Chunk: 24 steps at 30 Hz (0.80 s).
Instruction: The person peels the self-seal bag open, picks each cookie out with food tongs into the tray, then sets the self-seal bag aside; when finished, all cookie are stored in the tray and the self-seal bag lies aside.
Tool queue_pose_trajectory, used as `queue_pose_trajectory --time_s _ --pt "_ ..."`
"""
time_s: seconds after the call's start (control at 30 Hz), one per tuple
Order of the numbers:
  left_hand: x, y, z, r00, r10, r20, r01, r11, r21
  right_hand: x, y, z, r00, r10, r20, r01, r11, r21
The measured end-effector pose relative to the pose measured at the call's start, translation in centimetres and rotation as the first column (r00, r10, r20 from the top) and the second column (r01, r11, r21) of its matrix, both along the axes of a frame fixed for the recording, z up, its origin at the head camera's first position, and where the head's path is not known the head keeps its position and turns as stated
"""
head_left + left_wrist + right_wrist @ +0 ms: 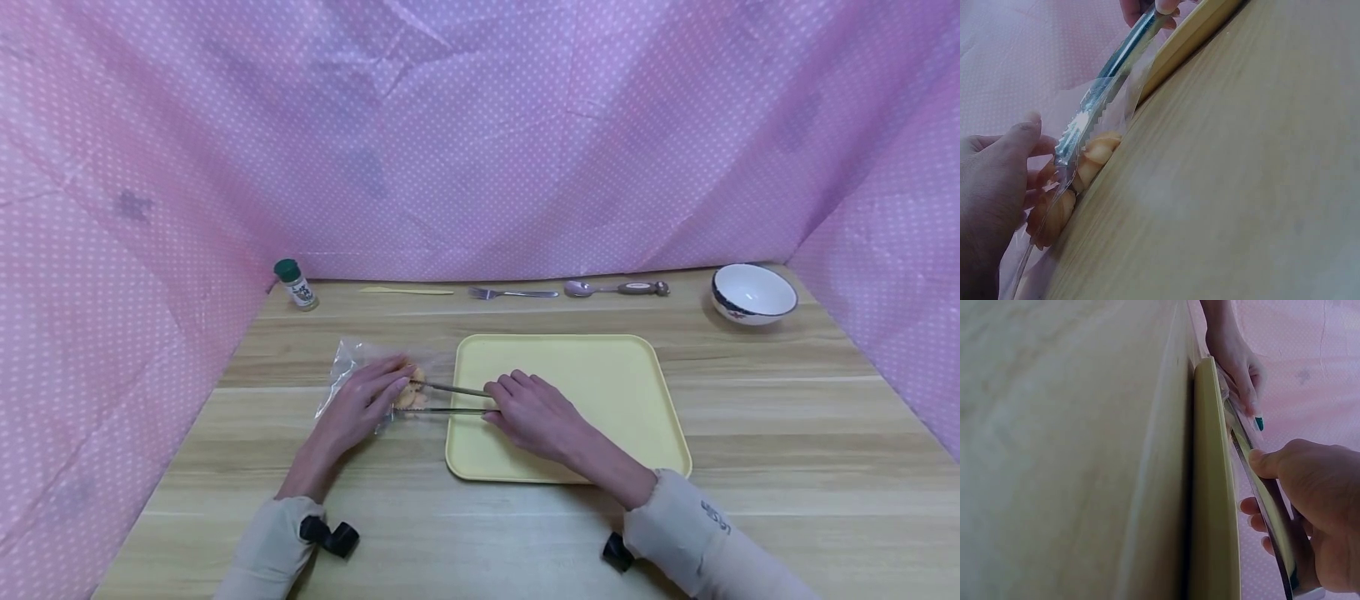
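My right hand (536, 417) grips metal serving tongs (457, 389) with toothed ends, thumb on one arm and fingers round the other. The toothed ends (1082, 125) are inside a clear plastic bag (341, 371), about some golden-brown bread pieces (411, 400). My left hand (363, 400) holds the bag from its left side, fingers against the film beside the bread. In the left wrist view, the bread (1054, 215) shows through the film, and some left fingertips are hidden behind it. The tongs' arms (1266, 500) pass above the edge of a pale yellow tray (585, 367).
Along the back lie a pale yellow knife (405, 291), a fork (517, 293) and a grey-handled spoon or scoop (615, 288). A green-capped shaker bottle (297, 287) stands back left; a white bowl (753, 293) stands back right. Pink dotted cloth (480, 142) hangs around the wooden table (480, 533).
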<state>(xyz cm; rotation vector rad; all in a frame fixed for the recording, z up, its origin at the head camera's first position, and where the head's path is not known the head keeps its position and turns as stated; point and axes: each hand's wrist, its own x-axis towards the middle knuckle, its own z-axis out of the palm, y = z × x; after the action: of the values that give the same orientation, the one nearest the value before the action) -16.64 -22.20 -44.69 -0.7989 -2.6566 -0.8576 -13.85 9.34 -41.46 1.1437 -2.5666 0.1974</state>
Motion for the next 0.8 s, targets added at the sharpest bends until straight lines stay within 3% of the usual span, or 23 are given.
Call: queue_pose_trajectory --time_s 0.8 --pt "0.0 0.0 0.1 1.0 0.01 0.01 -0.01 1.0 0.003 0.7 2.1 0.3 0.998 -0.011 -0.059 0.01 1.0 -0.015"
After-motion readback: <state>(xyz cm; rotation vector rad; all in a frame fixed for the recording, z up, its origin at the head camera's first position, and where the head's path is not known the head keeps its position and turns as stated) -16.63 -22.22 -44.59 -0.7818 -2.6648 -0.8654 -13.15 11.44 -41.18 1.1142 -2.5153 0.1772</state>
